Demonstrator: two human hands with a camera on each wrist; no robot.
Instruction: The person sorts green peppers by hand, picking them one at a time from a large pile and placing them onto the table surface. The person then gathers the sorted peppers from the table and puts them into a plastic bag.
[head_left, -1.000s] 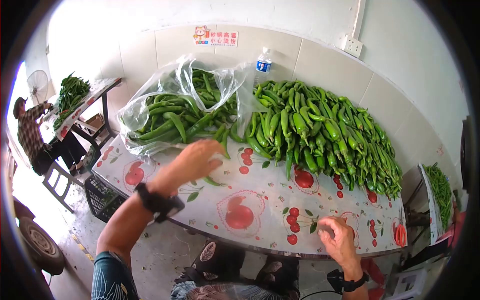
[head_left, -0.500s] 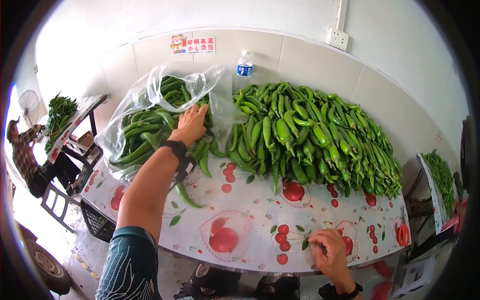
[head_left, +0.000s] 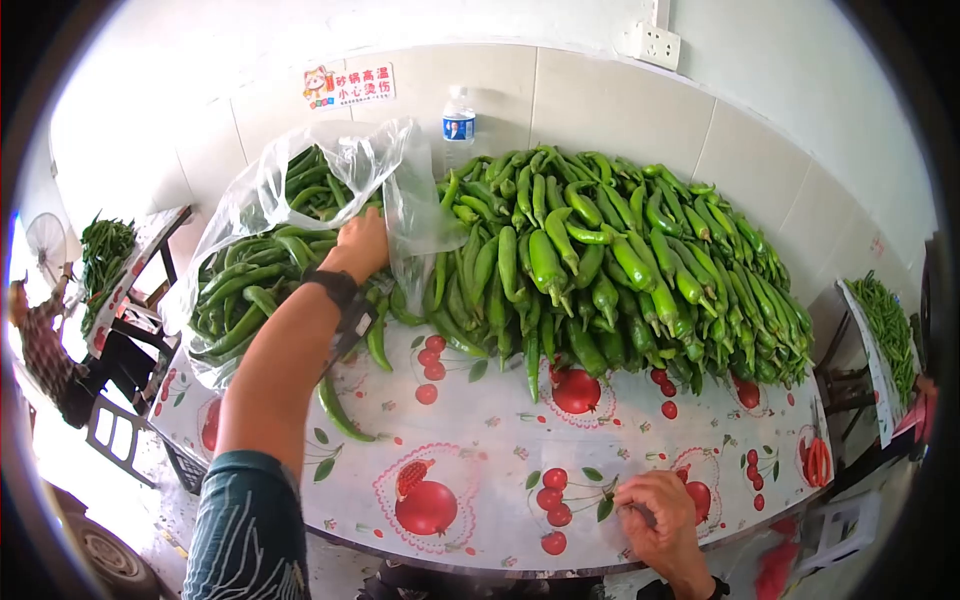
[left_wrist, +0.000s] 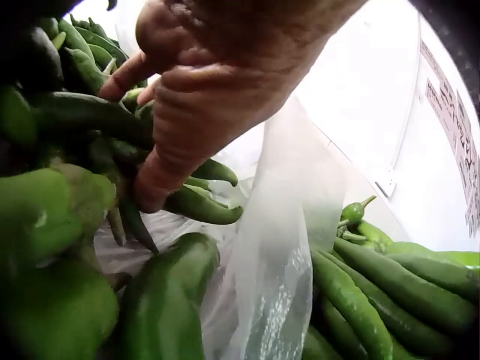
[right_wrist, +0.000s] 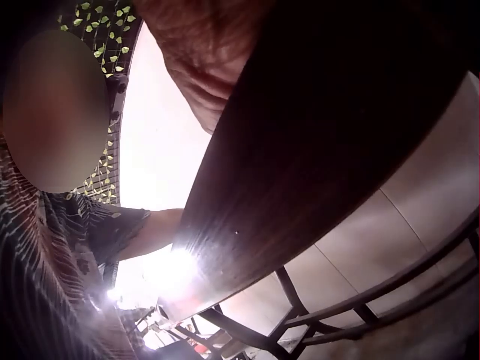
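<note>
In the head view my left hand (head_left: 362,245) is inside the mouth of a clear plastic bag (head_left: 410,215) of green peppers (head_left: 245,285), its fingertips hidden. Up close in the left wrist view, the thumb and fingers of that hand (left_wrist: 202,97) lie round a few dark green peppers (left_wrist: 90,116). My right hand (head_left: 660,520) rests loosely curled at the table's front edge, holding nothing; the right wrist view shows only part of it (right_wrist: 202,60). A large pile of green peppers (head_left: 600,265) lies right of the bag, and a single pepper (head_left: 340,410) in front of it.
A water bottle (head_left: 458,128) stands behind the pile, against the tiled wall. Red peppers (head_left: 818,462) lie at the right end of the patterned table (head_left: 480,440). At far left a person (head_left: 45,340) sits by another table; a side table with green produce (head_left: 882,330) is at right.
My left hand has moved from above the table up into the bag's mouth, among the peppers. A single pepper lies in front of the bag. My right hand has barely shifted. The head view has turned rightward.
</note>
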